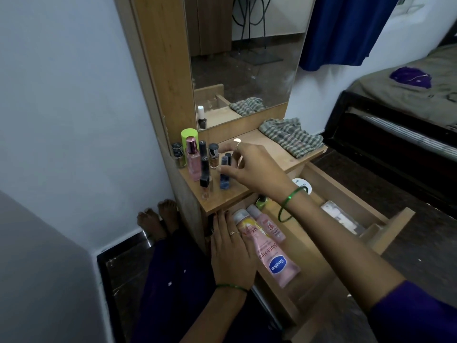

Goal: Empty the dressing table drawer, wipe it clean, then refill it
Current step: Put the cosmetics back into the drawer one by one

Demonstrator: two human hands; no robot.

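The wooden drawer (351, 191) of the dressing table stands pulled out. Inside lie a pink Vaseline tube (277, 263), two pink spray bottles (265, 222), a small green bottle (261, 201), a white round lid (298, 182) and a white box (341, 215). My right hand (257, 169) reaches over the tabletop (272, 149), its thumb and fingers pinching a blue nail polish bottle (224, 180) that stands there. My left hand (231, 251) rests flat with straight fingers on the drawer's left edge, touching a spray bottle.
Several small cosmetics bottles (195, 157) crowd the tabletop's left end, with a green-capped one (189, 134) at the back. A checked cloth (293, 137) lies at its right end below the mirror (247, 58). A bed (395, 95) stands to the right, a wall to the left.
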